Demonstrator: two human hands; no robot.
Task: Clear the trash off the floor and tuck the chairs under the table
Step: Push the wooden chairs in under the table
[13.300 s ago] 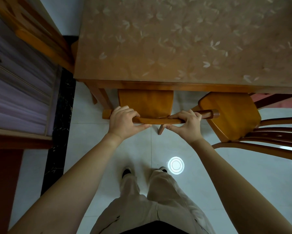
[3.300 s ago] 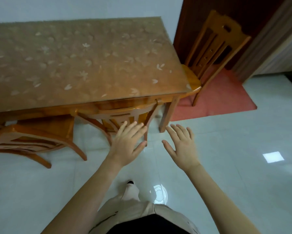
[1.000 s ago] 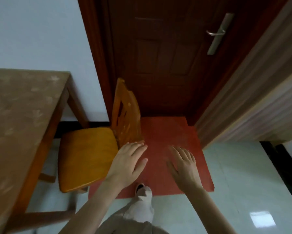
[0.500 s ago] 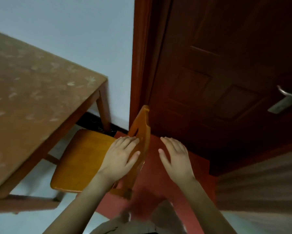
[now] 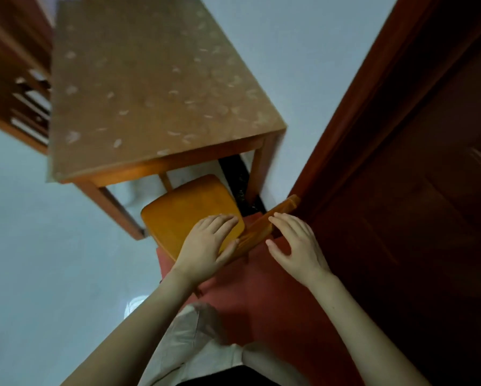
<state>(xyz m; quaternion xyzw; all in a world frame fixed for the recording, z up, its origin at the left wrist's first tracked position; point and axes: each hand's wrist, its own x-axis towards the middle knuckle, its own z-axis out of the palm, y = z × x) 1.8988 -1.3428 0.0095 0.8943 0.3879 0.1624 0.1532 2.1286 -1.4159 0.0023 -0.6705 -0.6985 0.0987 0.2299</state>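
Mid-frame: left hand (image 5: pixel 205 247) & right hand (image 5: pixel 299 247), fingers straight, lightly spread, flank chair (image 5: pixel 190 208) back, prob. to push it under table (image 5: pixel 150 93) above.

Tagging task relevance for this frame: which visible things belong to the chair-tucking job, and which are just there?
Job: chair, not yet fully under the table; left hand and right hand, both open at the backrest.
Just there: door; red mat; wall.
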